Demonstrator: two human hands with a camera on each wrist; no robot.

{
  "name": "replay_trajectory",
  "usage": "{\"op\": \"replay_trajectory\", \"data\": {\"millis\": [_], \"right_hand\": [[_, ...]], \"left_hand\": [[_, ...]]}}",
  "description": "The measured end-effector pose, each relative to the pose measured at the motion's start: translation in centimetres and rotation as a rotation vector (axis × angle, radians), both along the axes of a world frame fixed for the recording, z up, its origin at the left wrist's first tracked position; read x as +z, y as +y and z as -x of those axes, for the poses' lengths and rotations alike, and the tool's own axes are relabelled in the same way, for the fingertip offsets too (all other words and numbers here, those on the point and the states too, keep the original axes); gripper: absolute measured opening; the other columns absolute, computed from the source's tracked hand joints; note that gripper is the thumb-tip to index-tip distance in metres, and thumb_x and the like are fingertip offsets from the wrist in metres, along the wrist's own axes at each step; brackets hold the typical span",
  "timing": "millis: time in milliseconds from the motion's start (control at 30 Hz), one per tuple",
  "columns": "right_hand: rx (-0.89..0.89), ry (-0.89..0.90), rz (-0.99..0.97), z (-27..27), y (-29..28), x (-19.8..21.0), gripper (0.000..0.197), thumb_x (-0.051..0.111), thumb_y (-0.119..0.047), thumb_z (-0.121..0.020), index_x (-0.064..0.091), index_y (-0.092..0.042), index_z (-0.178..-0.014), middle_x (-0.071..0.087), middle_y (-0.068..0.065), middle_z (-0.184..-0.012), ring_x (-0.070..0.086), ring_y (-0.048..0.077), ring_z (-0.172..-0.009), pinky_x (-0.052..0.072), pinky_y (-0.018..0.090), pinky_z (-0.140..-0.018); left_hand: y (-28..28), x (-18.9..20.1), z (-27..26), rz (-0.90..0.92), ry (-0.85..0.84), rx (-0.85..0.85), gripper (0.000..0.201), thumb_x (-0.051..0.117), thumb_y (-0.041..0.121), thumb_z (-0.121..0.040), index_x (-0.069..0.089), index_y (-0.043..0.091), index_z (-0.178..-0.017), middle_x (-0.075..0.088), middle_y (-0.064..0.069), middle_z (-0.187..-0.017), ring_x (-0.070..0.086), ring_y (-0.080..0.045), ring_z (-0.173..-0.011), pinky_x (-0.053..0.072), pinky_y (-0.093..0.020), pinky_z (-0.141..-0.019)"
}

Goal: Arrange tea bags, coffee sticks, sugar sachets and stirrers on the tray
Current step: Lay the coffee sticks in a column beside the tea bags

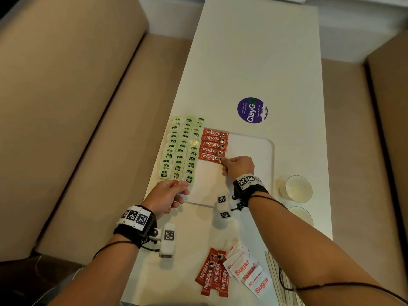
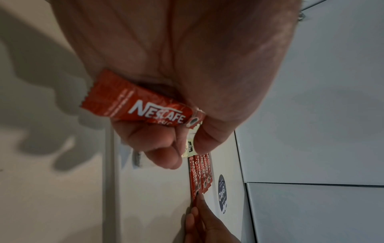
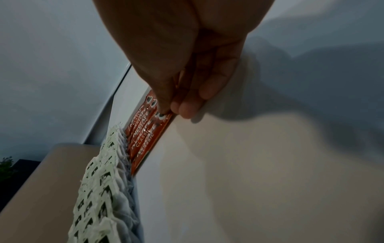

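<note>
A white tray (image 1: 251,151) lies on the table. Green tea bags (image 1: 182,149) fill its left side in three columns. Beside them, several red coffee sticks (image 1: 213,144) lie stacked in one column. My right hand (image 1: 224,164) pinches the right end of the nearest stick (image 1: 209,157) in that column; the right wrist view shows thumb and fingertips (image 3: 185,110) on that end. My left hand (image 1: 180,191) hovers at the tray's near left corner and grips another coffee stick (image 2: 135,105) between thumb and fingers.
Near the table's front edge lie loose coffee sticks (image 1: 213,274), a pile of sugar sachets (image 1: 248,271) and pale stirrers (image 1: 276,274). Two glasses (image 1: 298,188) stand right of the tray. A purple round sticker (image 1: 252,110) lies beyond it. Beige sofas flank the table.
</note>
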State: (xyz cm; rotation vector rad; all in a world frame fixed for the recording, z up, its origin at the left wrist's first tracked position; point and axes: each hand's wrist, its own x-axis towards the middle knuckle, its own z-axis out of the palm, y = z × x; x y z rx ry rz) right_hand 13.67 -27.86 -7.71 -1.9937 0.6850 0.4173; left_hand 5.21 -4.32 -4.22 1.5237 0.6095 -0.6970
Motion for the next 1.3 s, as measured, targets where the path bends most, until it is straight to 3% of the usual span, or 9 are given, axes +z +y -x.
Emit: {"op": "replay_trajectory", "data": {"millis": [167, 333, 433, 533, 700, 867, 1100, 1200, 1300], "right_hand": [[-0.018, -0.006, -0.013, 0.0, 0.0, 0.0, 0.041, 0.073, -0.041, -0.09, 0.076, -0.011, -0.061, 0.072, -0.001, -0.058, 0.073, 0.015, -0.067, 0.056, 0.029, -0.076], [-0.081, -0.021, -0.057, 0.3, -0.2, 0.1, 0.038, 0.075, -0.042, -0.089, 0.077, -0.011, -0.065, 0.073, 0.001, -0.06, 0.068, 0.01, -0.06, 0.052, 0.024, -0.07], [-0.074, -0.031, -0.086, 0.9, -0.3, 0.6, 0.042, 0.074, -0.046, -0.088, 0.077, -0.009, -0.067, 0.073, 0.002, -0.061, 0.068, 0.012, -0.06, 0.055, 0.026, -0.072], [-0.036, -0.094, -0.203, 2.0, 0.3, 2.0, 0.034, 0.073, -0.037, -0.092, 0.076, -0.006, -0.077, 0.072, 0.009, -0.067, 0.065, 0.017, -0.058, 0.061, 0.029, -0.064], [0.362, -0.155, -0.363, 4.1, 2.1, 4.1, 0.01, 0.07, -0.027, -0.095, 0.076, -0.018, -0.094, 0.075, 0.0, -0.084, 0.065, 0.008, -0.065, 0.055, 0.024, -0.06], [0.523, -0.142, -0.416, 5.5, 2.6, 4.2, 0.015, 0.072, -0.027, -0.094, 0.078, -0.014, -0.091, 0.076, 0.004, -0.081, 0.061, 0.011, -0.062, 0.05, 0.03, -0.058], [0.405, -0.205, -0.343, 5.7, 1.3, 5.0, 0.01, 0.072, -0.024, -0.093, 0.076, -0.019, -0.085, 0.075, -0.001, -0.079, 0.06, 0.004, -0.066, 0.051, 0.022, -0.058], [0.317, -0.223, -0.309, 5.6, 0.5, 4.8, 0.013, 0.071, -0.024, -0.094, 0.074, -0.018, -0.083, 0.074, 0.007, -0.08, 0.06, 0.009, -0.065, 0.052, 0.026, -0.058], [0.242, -0.226, -0.275, 5.7, -0.2, 4.7, 0.016, 0.068, -0.022, -0.096, 0.074, -0.014, -0.084, 0.07, 0.0, -0.074, 0.06, 0.008, -0.063, 0.053, 0.027, -0.059]], "left_hand": [[-0.1, 0.0, -0.1, 0.012, 0.011, -0.025, 0.021, 0.061, 0.015, -0.093, 0.069, 0.017, -0.113, 0.072, -0.005, -0.088, 0.051, -0.015, -0.06, 0.027, -0.022, -0.047], [-0.5, 0.0, -0.1, 0.109, -0.023, -0.085, 0.04, 0.047, -0.01, -0.097, 0.053, 0.006, -0.132, 0.07, -0.005, -0.098, 0.067, -0.016, -0.082, 0.051, -0.025, -0.072], [-0.8, 0.4, 0.0, 0.153, -0.03, -0.136, 0.04, 0.042, -0.007, -0.102, 0.046, 0.01, -0.138, 0.073, -0.01, -0.113, 0.072, -0.019, -0.092, 0.059, -0.029, -0.083], [-1.0, 1.0, -0.1, 0.205, -0.026, -0.185, 0.043, 0.044, 0.001, -0.104, 0.036, 0.011, -0.145, 0.073, -0.011, -0.115, 0.073, -0.023, -0.095, 0.06, -0.032, -0.083], [-2.2, 1.6, -0.2, 0.231, -0.029, -0.325, 0.056, 0.046, 0.006, -0.105, 0.023, 0.02, -0.153, 0.074, -0.013, -0.113, 0.073, -0.029, -0.096, 0.059, -0.039, -0.079], [-3.7, 2.5, -0.7, 0.22, -0.112, -0.465, 0.051, 0.043, 0.002, -0.104, 0.042, 0.031, -0.146, 0.072, -0.015, -0.113, 0.073, -0.03, -0.096, 0.06, -0.036, -0.076], [-3.1, 2.7, -1.0, 0.192, -0.137, -0.421, 0.028, 0.053, 0.008, -0.102, 0.057, 0.02, -0.128, 0.076, -0.011, -0.107, 0.074, -0.025, -0.09, 0.058, -0.03, -0.074], [-2.6, 2.3, -1.2, 0.129, -0.156, -0.316, 0.01, 0.059, 0.01, -0.099, 0.064, 0.007, -0.107, 0.077, -0.013, -0.091, 0.071, -0.022, -0.077, 0.056, -0.024, -0.063], [-2.0, 1.8, -1.4, 0.074, -0.174, -0.193, 0.01, 0.066, 0.011, -0.095, 0.064, 0.002, -0.098, 0.074, -0.01, -0.079, 0.067, -0.021, -0.07, 0.056, -0.025, -0.06]]}}
